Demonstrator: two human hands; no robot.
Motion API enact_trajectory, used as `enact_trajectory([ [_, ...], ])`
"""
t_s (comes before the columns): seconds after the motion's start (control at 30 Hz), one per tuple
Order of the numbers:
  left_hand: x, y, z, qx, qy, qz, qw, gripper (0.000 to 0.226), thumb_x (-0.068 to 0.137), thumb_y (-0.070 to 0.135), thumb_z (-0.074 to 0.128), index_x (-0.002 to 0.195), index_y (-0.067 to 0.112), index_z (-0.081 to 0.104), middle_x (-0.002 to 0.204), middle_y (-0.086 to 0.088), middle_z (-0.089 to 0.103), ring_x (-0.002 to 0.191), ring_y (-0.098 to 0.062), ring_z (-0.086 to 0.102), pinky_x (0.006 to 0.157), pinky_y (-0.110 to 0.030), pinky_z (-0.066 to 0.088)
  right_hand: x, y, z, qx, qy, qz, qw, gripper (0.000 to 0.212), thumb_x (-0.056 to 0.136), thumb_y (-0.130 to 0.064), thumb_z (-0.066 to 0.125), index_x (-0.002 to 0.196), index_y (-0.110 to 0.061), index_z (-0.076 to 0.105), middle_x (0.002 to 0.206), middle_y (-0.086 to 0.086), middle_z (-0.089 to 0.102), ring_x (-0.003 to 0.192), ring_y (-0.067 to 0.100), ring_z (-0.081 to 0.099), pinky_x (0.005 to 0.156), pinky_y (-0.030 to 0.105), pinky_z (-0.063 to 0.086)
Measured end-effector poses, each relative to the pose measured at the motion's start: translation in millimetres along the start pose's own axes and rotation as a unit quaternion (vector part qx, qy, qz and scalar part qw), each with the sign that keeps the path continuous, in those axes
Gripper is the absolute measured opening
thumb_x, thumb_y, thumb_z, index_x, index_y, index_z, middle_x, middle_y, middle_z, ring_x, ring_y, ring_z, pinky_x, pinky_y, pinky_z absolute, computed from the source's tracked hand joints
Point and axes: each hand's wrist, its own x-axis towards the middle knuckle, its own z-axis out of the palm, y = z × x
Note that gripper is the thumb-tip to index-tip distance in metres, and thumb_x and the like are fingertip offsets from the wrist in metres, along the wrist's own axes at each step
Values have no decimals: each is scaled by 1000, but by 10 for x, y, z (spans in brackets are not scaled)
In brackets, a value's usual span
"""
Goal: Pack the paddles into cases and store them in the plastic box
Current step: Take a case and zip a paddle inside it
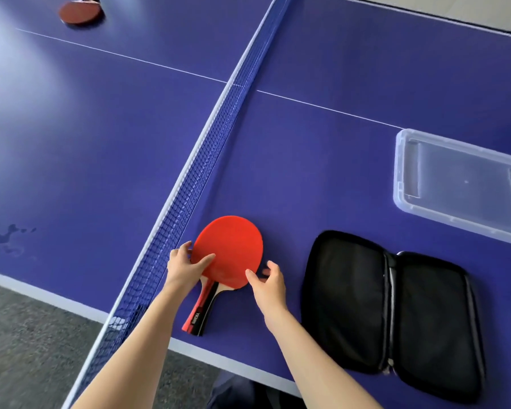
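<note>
The left hand pinches the red paddle at its blade edge, thumb on top. The right hand hovers at the opposite edge, fingers loosely curled, holding nothing. The paddle lies by the net; it looks light and stiff, best lifted by the handle. The case lies open just beside, the box beyond.
</note>
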Motion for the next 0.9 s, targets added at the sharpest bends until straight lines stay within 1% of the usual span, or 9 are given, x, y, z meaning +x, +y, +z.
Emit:
enact_trajectory([
  [0.03,23,-5,3,5,-3,-1,1000,70,80,31,77,139,10,45,129,-13,41,124,-29,45,107,-47,39,22,-7,48,5,14,6,1000,61,88,-27,66,140,-10,37,130,6,49,100,14,51,92,27,44],
  [0.1,46,-9,11,11,-5,-4,1000,67,80,28,77,137,10,48,127,-14,42,122,-30,45,107,-46,38,77,-24,133,6,38,16,999,55,87,-23,66,135,-9,44,127,9,54,106,20,55,97,35,45],
  [0.17,52,-14,15,13,-2,-2,1000,65,79,27,77,135,10,49,126,-14,42,121,-30,45,107,-45,38,119,-54,212,-8,59,25,998,46,86,-20,67,128,-9,50,122,12,57,108,26,57,96,41,47],
  [0.3,36,-22,27,8,4,14,1000,62,80,25,77,134,8,50,126,-14,43,122,-29,44,108,-43,37,144,-78,264,-19,78,33,996,43,86,-20,67,124,-11,51,120,11,57,105,27,59,91,41,50],
  [0.43,-30,9,70,-23,4,24,999,64,80,25,77,135,10,48,128,-13,41,124,-28,43,107,-45,38,152,-65,167,6,84,7,996,42,85,-18,69,123,-13,53,117,11,58,104,25,59,92,40,50],
  [0.53,-117,80,150,-59,1,32,998,61,79,26,78,132,15,49,125,-6,40,124,-26,44,106,-46,40,148,-75,8,25,95,-21,995,42,83,-17,70,122,-15,55,116,9,59,101,22,60,93,39,50],
  [0.67,-266,253,345,-76,-4,64,995,60,78,29,78,130,17,50,118,3,38,122,-24,46,103,-46,43,117,-46,-303,53,117,-51,990,39,83,-18,71,119,-17,58,113,8,62,97,18,62,88,32,52],
  [0.9,-652,691,965,-62,-51,116,990,61,79,33,77,130,15,49,118,4,35,119,-22,47,100,-42,46,-10,117,-1120,83,179,-61,978,46,84,-21,71,127,-17,57,118,7,59,107,20,59,95,39,50],
])
